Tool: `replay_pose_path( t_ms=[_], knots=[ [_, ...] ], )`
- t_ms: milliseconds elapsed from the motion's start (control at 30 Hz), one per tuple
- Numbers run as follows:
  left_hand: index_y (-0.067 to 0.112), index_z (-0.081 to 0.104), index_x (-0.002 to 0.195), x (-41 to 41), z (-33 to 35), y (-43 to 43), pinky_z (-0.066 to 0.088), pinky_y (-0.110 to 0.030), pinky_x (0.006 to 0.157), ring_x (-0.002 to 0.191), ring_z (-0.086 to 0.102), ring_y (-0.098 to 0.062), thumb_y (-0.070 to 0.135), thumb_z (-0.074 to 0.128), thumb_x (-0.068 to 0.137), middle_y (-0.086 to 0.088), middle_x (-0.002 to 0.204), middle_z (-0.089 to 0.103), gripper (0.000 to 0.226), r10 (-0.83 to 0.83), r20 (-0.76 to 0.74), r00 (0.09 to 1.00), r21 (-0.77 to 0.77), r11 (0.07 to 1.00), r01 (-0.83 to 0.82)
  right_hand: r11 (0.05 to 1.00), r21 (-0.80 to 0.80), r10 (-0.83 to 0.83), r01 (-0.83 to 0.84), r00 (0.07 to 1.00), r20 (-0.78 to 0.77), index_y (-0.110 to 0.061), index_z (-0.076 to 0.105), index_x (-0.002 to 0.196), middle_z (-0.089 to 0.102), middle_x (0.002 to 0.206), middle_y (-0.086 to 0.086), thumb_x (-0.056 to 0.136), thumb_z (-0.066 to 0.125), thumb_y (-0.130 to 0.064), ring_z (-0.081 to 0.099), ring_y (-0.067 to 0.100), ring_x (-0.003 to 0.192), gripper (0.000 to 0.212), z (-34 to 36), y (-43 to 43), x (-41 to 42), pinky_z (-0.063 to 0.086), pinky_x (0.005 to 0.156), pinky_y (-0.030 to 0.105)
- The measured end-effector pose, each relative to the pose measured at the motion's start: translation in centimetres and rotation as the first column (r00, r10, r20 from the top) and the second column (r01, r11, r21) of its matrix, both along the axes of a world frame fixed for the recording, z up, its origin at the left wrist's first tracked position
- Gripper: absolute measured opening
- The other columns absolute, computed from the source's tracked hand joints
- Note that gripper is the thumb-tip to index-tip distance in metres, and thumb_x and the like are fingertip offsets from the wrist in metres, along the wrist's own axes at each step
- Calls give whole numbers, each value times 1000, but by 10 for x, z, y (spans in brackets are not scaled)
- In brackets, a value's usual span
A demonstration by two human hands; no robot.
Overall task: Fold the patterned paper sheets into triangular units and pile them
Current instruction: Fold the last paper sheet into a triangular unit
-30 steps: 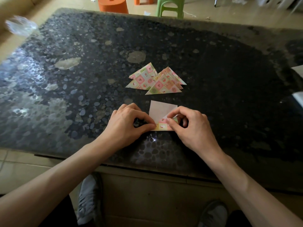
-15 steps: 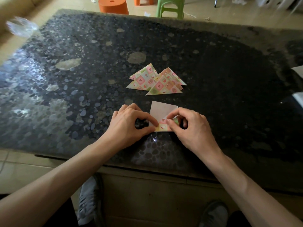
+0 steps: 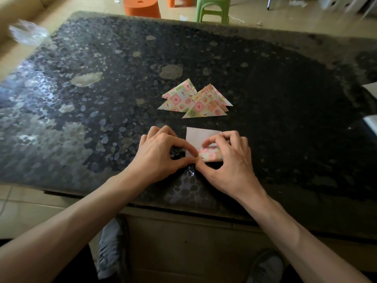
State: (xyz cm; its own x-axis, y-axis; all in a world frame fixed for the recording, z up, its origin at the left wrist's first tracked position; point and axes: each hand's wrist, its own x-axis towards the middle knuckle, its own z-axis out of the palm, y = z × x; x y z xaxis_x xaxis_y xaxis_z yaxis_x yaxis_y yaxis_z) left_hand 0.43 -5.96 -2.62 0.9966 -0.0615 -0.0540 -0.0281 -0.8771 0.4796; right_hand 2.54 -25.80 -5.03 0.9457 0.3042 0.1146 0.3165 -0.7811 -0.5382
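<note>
Left hand (image 3: 161,154): fingers curled, thumb and forefinger pinching the near left corner of the paper sheet (image 3: 196,137).

Right hand (image 3: 230,166): fingers curled, thumb and forefinger pinching the near edge of the same sheet, its thumb tip touching the left thumb tip.

Paper sheet: lies between the two hands on the table (image 3: 81,119), plain pale side up. Its near edge is turned up into a patterned flap (image 3: 211,156) under the right fingers. The far edge shows beyond both hands.

Triangular units (image 3: 195,101): a loose overlapping pile of patterned folded triangles, just beyond the sheet, apart from it and from both hands. The count cannot be told.

Table: dark top with a pebble pattern, running well out to either side of the hands.

Clear crumpled item (image 3: 28,34): far left of the hands at the table's far corner, blurred.

White paper edges (image 3: 371,88): far right of the hands, cut by the frame.

Orange stool (image 3: 140,6), green stool (image 3: 212,8): on the floor beyond the table.

Shoes (image 3: 110,248): below the forearms, under the table's near edge.
</note>
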Motion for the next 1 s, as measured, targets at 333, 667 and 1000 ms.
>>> replay_pose_path(
  t_ms=[333,667,1000],
  knots=[
    [65,65,95,1,2,-1,24,-34,90,106,29,-8,61,69,82,16,100,40,13,16,-51,999,-13,1000,-17,996,-85,-38,28,992,-122,-40,53,111,31,120,-12,79,71,-68,22,6,109,46,4,7,7,22,90,25],
    [62,67,103,2,9,1,21,-35,101,118,27,-11,42,72,91,11,115,44,24,0,-143,990,-40,999,-6,997,-74,-37,27,991,-131,-40,53,109,33,118,-12,75,63,-75,29,10,111,50,7,8,6,22,88,27],
    [62,68,102,1,10,0,27,-38,102,123,33,-17,49,73,88,10,114,46,19,3,-135,991,-41,999,-9,997,-69,-39,23,970,-239,-41,53,110,31,119,-13,73,71,-77,20,6,108,54,12,7,11,23,93,27]
  ],
)
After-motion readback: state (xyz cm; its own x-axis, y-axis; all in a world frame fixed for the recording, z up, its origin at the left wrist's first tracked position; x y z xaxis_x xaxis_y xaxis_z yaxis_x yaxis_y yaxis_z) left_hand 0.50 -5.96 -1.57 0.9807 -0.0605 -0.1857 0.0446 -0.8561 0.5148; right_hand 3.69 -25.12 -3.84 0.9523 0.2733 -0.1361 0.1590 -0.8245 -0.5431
